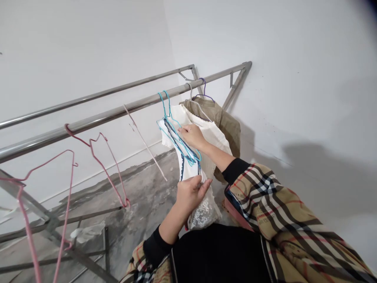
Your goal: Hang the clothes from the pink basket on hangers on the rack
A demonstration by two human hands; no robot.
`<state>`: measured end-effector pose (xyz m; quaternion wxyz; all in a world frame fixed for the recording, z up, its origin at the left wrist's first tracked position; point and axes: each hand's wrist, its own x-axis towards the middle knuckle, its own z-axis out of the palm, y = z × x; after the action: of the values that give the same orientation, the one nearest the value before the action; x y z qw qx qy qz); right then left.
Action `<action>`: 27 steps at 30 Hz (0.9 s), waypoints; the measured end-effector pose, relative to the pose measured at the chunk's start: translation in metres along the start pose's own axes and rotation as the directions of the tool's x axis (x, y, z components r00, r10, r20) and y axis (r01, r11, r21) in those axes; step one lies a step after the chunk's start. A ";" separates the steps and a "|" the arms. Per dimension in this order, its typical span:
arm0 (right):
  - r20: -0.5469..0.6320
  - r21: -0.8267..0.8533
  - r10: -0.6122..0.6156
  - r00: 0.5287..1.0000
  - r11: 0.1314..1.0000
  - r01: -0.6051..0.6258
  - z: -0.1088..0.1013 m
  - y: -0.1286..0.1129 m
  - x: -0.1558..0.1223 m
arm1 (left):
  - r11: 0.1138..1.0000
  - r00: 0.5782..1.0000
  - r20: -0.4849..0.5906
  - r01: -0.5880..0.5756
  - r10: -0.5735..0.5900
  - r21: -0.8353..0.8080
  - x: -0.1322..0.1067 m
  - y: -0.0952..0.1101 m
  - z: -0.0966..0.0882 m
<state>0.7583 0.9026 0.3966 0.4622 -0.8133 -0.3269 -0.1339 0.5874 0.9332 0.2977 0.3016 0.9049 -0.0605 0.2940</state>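
Note:
A white garment with lace trim (206,208) hangs on light blue wire hangers (176,133) hooked over the front steel rail (118,112). My left hand (191,192) is closed on the lower part of the white garment. My right hand (193,135) pinches the cloth near the top of the blue hangers. Behind it a tan garment (229,125) hangs on a purple hanger (203,88).
Empty pink wire hangers (100,157) hang at the left of the rail, and a thin white one (144,143) hangs between. A second rail (97,94) runs behind. White walls meet in the corner; the concrete floor (147,196) lies below the rack's frame.

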 end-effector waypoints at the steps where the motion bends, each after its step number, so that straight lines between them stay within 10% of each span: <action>1: -0.009 -0.005 0.001 1.000 1.000 -0.001 0.001 0.000 0.000 | 1.000 1.000 0.016 -0.010 0.010 -0.006 -0.001 0.001 0.000; 11: -0.042 0.072 0.054 0.998 0.996 -0.051 0.003 0.010 0.001 | 0.998 0.985 0.175 0.009 0.002 -0.057 -0.003 0.000 0.002; 19: 0.245 0.505 0.238 0.940 0.796 -0.333 -0.012 -0.018 -0.016 | 0.974 0.959 0.199 0.218 -0.202 -0.059 0.004 -0.028 0.033; 24: 0.228 0.535 0.128 0.965 0.812 -0.234 -0.020 0.030 -0.064 | 0.950 0.950 0.133 0.295 -0.281 -0.099 0.010 -0.049 0.041; 27: 0.445 0.527 0.072 0.893 0.785 -0.326 -0.016 0.077 -0.125 | 0.925 0.944 0.129 0.324 -0.303 -0.200 0.012 -0.054 0.040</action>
<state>0.7167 0.8106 0.2891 0.6254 -0.6697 -0.3502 0.1944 0.6328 0.9540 0.2515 0.4392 0.8773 0.0386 0.1898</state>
